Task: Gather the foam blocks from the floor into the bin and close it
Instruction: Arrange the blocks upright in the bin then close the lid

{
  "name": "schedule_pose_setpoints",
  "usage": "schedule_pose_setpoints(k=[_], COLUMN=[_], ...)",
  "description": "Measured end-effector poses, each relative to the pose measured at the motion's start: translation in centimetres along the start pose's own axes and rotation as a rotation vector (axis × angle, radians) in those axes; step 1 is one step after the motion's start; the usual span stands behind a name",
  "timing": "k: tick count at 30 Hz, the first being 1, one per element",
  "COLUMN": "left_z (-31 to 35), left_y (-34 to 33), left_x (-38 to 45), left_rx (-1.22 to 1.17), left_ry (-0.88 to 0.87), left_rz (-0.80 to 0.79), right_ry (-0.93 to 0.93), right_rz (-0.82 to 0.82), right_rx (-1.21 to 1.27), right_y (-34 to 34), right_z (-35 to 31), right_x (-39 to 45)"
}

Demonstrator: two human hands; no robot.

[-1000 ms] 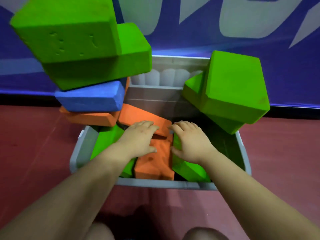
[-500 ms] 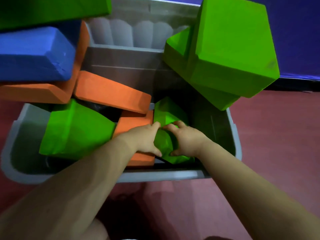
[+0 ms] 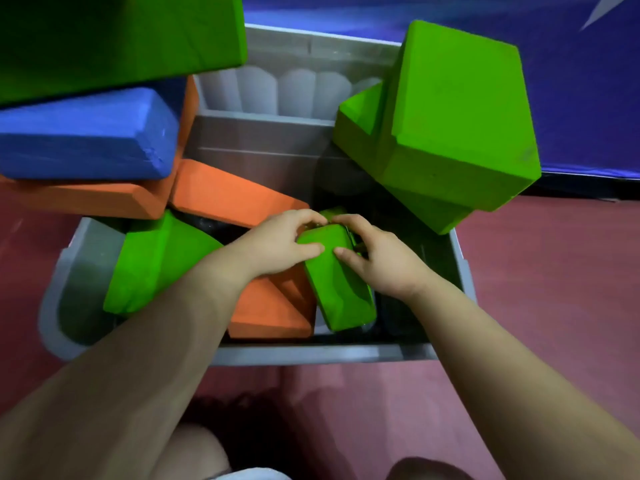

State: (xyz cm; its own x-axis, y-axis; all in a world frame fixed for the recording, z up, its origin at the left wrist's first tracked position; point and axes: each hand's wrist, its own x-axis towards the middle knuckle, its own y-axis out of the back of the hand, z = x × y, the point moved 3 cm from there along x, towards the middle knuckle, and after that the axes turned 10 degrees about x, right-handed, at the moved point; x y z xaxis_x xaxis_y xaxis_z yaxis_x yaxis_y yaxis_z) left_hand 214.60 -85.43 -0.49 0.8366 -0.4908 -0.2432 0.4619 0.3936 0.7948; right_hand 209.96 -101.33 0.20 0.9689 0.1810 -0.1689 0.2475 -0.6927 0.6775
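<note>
Both hands work inside the grey bin: left hand and right hand grasp one small green block from either side, thumbs on top, near the front wall beside an orange block. Best to turn it flat and press it low (big green blocks overhang the rim), or the lid won't seat.

The only view sits on my head, looking forward and steeply down into the grey bin from close above; my forearms reach in from the bottom edge, with red floor and blue wall beyond
</note>
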Motion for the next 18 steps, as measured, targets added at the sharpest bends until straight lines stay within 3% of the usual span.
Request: schedule_pose_setpoints(k=[7, 18], left_z=[2.2, 8.8], left_y=[6.2, 16.6], left_x=[-2.7, -5.4], left_rx=[-0.013, 0.166], left_ry=[-0.060, -0.093], left_rz=[0.137, 0.285], right_ry=[0.003, 0.065], right_rz=[0.100, 0.348], right_rx=[0.072, 0.251], right_y=[2.3, 8.0], right_z=[-6.3, -14.2], right_x=[-0.8, -1.1])
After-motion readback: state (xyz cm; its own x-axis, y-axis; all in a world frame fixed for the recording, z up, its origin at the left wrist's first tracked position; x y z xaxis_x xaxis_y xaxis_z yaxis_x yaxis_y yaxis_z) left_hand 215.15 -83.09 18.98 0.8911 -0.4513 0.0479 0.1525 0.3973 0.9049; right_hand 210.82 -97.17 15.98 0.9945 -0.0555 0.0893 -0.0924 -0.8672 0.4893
